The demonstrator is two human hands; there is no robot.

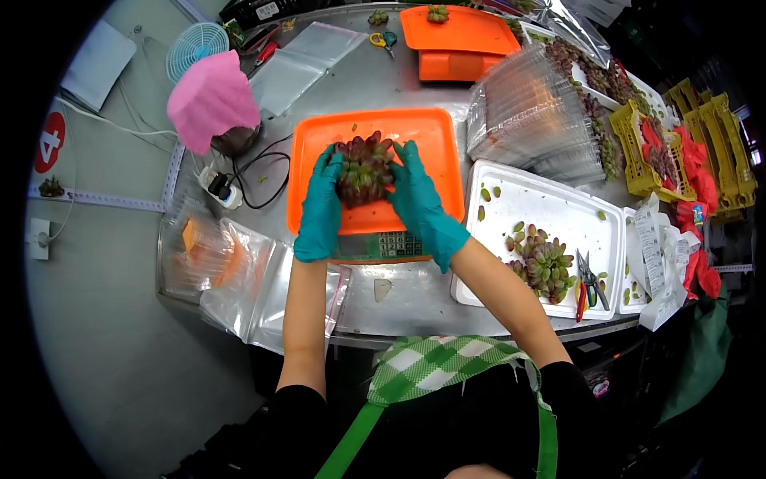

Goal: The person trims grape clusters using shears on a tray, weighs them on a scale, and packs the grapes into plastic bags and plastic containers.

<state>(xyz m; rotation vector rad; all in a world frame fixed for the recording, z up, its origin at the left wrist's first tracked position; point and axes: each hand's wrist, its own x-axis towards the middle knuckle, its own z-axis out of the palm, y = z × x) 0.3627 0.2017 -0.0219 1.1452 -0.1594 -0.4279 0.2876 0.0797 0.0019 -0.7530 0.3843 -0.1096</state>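
Note:
A purple-green succulent (pixel 364 169) rests over the orange tray of a weighing scale (pixel 435 132). My left hand (pixel 321 209) and my right hand (pixel 418 199), both in teal gloves, cup it from either side, with fingertips against its outer leaves. Below the tray's near edge, the scale's keypad (pixel 396 243) shows. To the right, a white foam tray (pixel 586 239) holds another succulent (pixel 546 267), loose leaves and red-handled pruning shears (pixel 589 287).
Clear plastic bags (pixel 259 279) lie at the front left, by a black cable (pixel 279 172) and a pink cloth (pixel 211 100). Stacked clear packaging (pixel 531 120) stands right of the scale. Behind are a second orange scale (pixel 459 40) and scissors (pixel 384 40); yellow crates (pixel 718 152) stand far right.

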